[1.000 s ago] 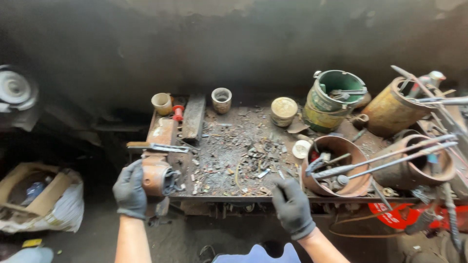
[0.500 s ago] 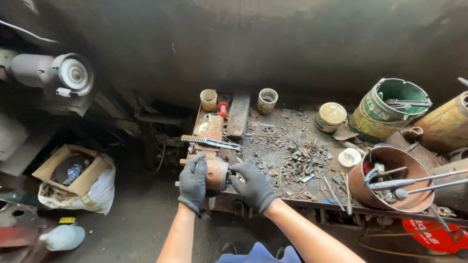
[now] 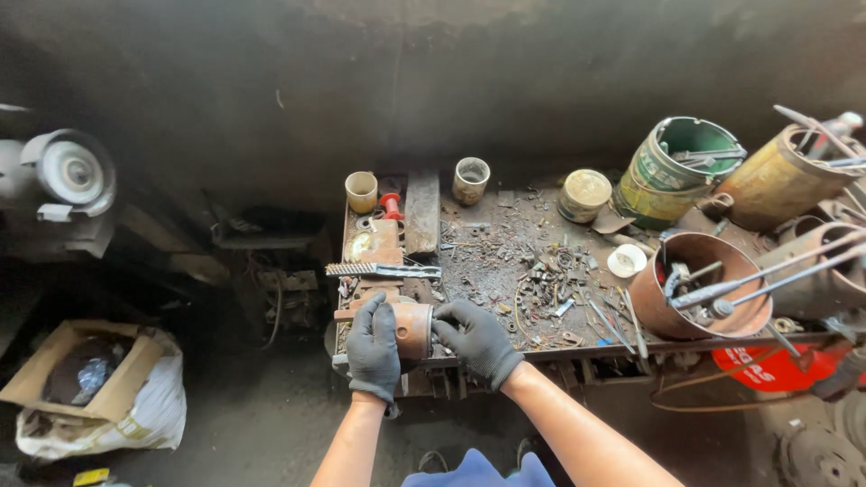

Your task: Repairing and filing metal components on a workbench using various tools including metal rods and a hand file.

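At far left a cardboard box [image 3: 68, 370] sits on the floor atop a white bag, dark scrap inside it. On the cluttered metal surface [image 3: 505, 230], a cream cup [image 3: 361, 191] stands at the back left corner, and a grimy cup [image 3: 471, 179] stands further right; their contents cannot be made out. Next comes a closed round tin [image 3: 585, 195], then a green bucket [image 3: 675, 171] tilted toward the camera with metal pieces in it. A small white lid [image 3: 626, 261] lies before it. A copper-coloured bowl [image 3: 699, 284] holds long rods and tools, and a rusty yellow drum [image 3: 780, 188] at the far right lies tipped with rods sticking out.

At the surface's front left edge, the gloved left hand [image 3: 373, 350] wraps the left end of a rusty-brown metal cylinder [image 3: 413, 328], fingers curled closed around it. The gloved right hand [image 3: 478, 341] presses its fingers against the cylinder's right end, loosely bent. The cylinder lies on its side between both hands, just below a flat file [image 3: 383, 270].
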